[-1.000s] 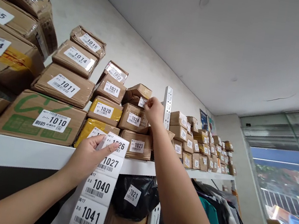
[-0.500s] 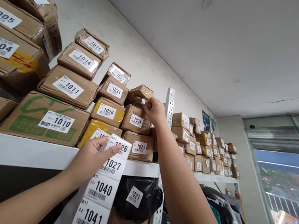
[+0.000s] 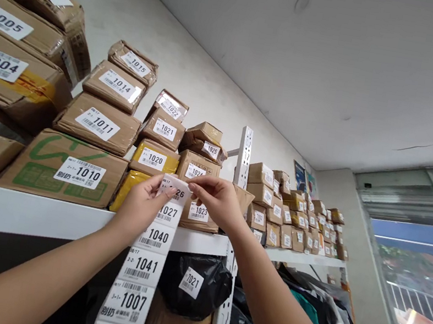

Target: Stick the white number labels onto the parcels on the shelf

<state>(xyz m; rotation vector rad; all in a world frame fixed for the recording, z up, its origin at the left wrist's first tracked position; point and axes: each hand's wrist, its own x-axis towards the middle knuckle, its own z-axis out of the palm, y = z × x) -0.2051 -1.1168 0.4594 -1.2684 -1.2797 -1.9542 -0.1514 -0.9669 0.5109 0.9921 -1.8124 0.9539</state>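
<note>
My left hand (image 3: 140,205) grips the upper end of a long strip of white number labels (image 3: 143,264), its thumb over the top label. The strip hangs down past the shelf edge, with 1027, 1040, 1041 and 1007 readable. At the strip's top right corner, my right hand (image 3: 216,200) pinches the edge of the label ending in 26 between thumb and fingers. Behind the hands stand cardboard boxes, among them the box labelled 1024 (image 3: 212,168) and the box labelled 1023 (image 3: 205,226), partly hidden. On top of that stack lies the box labelled 1025 (image 3: 195,140).
A white shelf (image 3: 63,221) carries several stacks of labelled boxes, the tallest at left. A perforated white post (image 3: 244,158) rises beside the right hand. Below the shelf is a black plastic bag (image 3: 195,306) marked 7021. Clothes (image 3: 312,307) hang at right.
My right hand has come down from the top box to the label strip, leaving label 1025 visible on that box. My left hand has raised the strip, and more labels show below.
</note>
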